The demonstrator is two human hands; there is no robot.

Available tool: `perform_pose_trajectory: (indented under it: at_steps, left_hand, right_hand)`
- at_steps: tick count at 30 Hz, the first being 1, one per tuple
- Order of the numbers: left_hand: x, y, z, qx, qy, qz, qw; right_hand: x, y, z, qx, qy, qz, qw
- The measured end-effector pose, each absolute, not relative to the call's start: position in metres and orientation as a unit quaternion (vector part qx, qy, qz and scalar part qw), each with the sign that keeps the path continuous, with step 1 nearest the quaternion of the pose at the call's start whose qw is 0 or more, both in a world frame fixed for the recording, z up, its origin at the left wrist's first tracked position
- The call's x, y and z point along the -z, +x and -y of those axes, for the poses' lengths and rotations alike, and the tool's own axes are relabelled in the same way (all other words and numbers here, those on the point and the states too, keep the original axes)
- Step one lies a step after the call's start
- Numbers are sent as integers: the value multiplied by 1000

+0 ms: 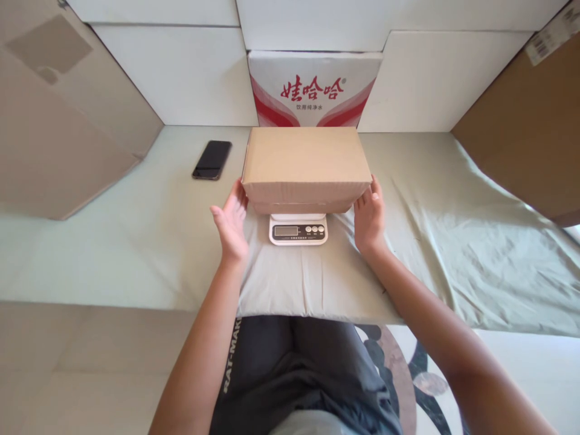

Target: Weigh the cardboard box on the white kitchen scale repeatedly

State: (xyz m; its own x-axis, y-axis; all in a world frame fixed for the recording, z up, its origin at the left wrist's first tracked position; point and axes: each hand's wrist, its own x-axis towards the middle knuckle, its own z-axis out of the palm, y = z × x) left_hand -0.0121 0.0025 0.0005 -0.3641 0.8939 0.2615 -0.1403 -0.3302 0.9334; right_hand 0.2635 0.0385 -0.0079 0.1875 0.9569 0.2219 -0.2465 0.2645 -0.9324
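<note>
The cardboard box [307, 166] sits on a small kitchen scale [298, 229] at the centre of the cloth-covered table [453, 241]. The left hand [231, 220] at 9 o'clock and the right hand [369, 217] at 3 o'clock are open, flat against its ends. It looks stiff and light, best gripped by both ends. A phone [212, 159] lies at 10 o'clock

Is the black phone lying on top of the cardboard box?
No, the phone lies flat on the green cloth, apart from and left of the cardboard box on the scale.
</note>
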Motion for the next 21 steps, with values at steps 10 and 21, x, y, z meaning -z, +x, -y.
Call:
perform_pose_trajectory:
  at_steps: [10, 21]
  left_hand:
    - [0, -12, -3, -704, 416, -440, 373]
    - [-4, -11, -2, -693, 434, -447, 364]
  right_hand:
    - [17, 270, -49, -478, -426, 422, 642]
    - [22, 271, -51, -488, -430, 415, 636]
